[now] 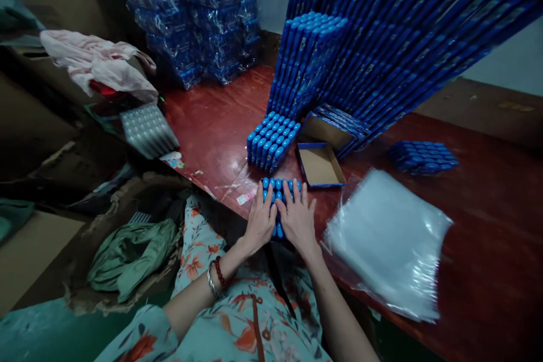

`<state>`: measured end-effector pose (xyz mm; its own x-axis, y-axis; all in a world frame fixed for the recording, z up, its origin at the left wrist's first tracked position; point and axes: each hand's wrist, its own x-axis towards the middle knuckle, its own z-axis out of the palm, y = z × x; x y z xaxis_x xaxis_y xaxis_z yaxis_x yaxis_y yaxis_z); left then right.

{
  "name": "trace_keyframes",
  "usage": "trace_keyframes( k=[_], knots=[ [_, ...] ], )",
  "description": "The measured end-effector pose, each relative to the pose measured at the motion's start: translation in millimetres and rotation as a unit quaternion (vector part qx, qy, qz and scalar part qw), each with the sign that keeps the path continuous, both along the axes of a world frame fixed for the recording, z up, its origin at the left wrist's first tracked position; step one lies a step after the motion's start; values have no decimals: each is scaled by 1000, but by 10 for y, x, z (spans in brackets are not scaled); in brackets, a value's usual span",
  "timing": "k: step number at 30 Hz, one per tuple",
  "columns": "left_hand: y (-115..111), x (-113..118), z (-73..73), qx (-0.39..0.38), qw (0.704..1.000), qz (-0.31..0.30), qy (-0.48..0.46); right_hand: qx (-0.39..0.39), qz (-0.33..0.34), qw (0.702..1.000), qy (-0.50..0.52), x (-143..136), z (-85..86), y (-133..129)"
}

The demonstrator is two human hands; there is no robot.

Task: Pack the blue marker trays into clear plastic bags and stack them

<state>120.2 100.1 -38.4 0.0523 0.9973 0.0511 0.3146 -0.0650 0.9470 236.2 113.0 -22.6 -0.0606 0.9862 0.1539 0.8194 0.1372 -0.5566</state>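
Note:
A set of glossy blue oval pieces point(278, 195) lies in neat rows at the table's front edge, partly hidden under my hands. My left hand point(259, 219) rests over its left side, with the fingers stretched forward. On the right side, my right hand point(298, 216) lies flat on the pieces, its fingers extended and slightly apart. The two thumbs come close together in the middle. Just beyond stands a taller block of similar blue pieces point(271, 140). Right of that sits a shallow open box point(321, 164) with a brown inside and blue edges.
A stack of clear plastic bags point(390, 243) covers the table at right. Behind it is a small blue block point(423, 157). Tall blue stacks point(382, 39) rise at the back, and film-wrapped blue packs point(203, 17) at back left. A torn carton point(76, 271) holds green cloth.

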Motion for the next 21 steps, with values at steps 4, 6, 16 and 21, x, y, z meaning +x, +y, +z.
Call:
trace_keyframes(
  k=[4, 6, 16, 21],
  knots=[
    [78, -108, -77, 21, 997, 31, -61, 25, -12, 997, 76, 43, -56, 2],
    [190, -281, -102, 43, 990, 122, -56, 64, -42, 985, 155, 118, -22, -21],
    [429, -1226, -223, 49, 979, 69, 187, 110, -183, 942, 260, 589, 98, -520],
    [-753, -1741, -416, 47, 969, 134, 200, 126, -195, 950, 211, 789, 44, -803]
  ],
)
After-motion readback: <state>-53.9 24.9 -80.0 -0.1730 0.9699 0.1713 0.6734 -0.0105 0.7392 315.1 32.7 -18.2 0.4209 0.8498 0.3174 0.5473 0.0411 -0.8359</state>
